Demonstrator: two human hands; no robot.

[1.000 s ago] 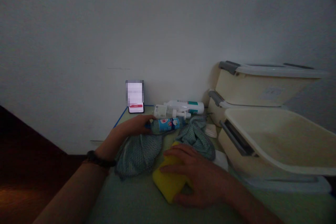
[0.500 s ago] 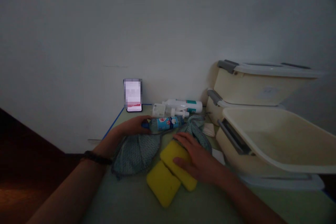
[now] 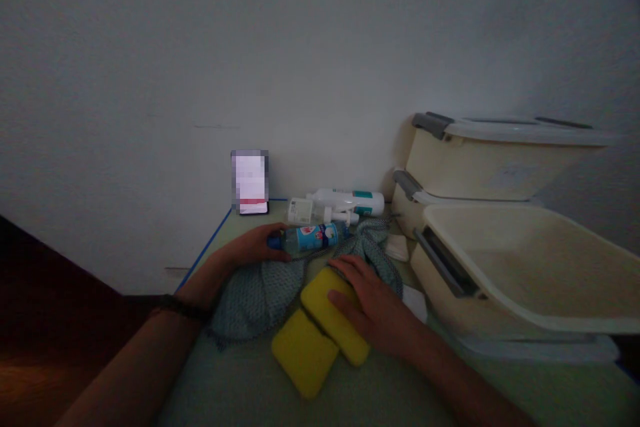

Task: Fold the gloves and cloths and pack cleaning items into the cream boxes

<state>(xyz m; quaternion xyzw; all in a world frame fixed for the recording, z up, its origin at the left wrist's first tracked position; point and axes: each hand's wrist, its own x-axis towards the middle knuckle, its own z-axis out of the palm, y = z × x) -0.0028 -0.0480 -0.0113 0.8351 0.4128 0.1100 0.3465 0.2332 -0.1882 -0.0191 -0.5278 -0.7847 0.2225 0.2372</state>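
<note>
Where the pale wall [image 3: 300, 47] meets the back of the green table [image 3: 230, 393], most things lie gathered in one cluster, which probably suits the person's reach. Bulkiest on the table are the cream stacked bins [image 3: 475, 173], standing near the wall at the right; in front of them an open tub [image 3: 450, 317] has its mouth turned up and its grey handle towards the cluster.

Next in size, the left mesh piece [image 3: 265, 300] spreads beside the left wrist, while the right mesh piece [image 3: 367, 240] is bunched just beyond the right hand [image 3: 377, 310]. That hand rests over the farther yellow sponge [image 3: 317, 290], thumb set apart from the fingers — lying on it rather than pinching, perhaps to steady it against the nearer yellow sponge [image 3: 305, 353], which touches its edge.

The left hand [image 3: 257, 243] has thumb and fingers wrapped about the capped end of the clear bottle [image 3: 315, 237]; the narrow neck likely makes an easy hold. Behind lie the white bottle [image 3: 370, 203] and the spray bottle [image 3: 303, 210], both on their sides — a pose that cannot topple. A lit phone [image 3: 250, 180] leans against the wall, presumably for hands-free viewing. Smallest are a white folded piece [image 3: 397, 248] and a white sheet [image 3: 415, 301] beside the tub, too dim to identify.
</note>
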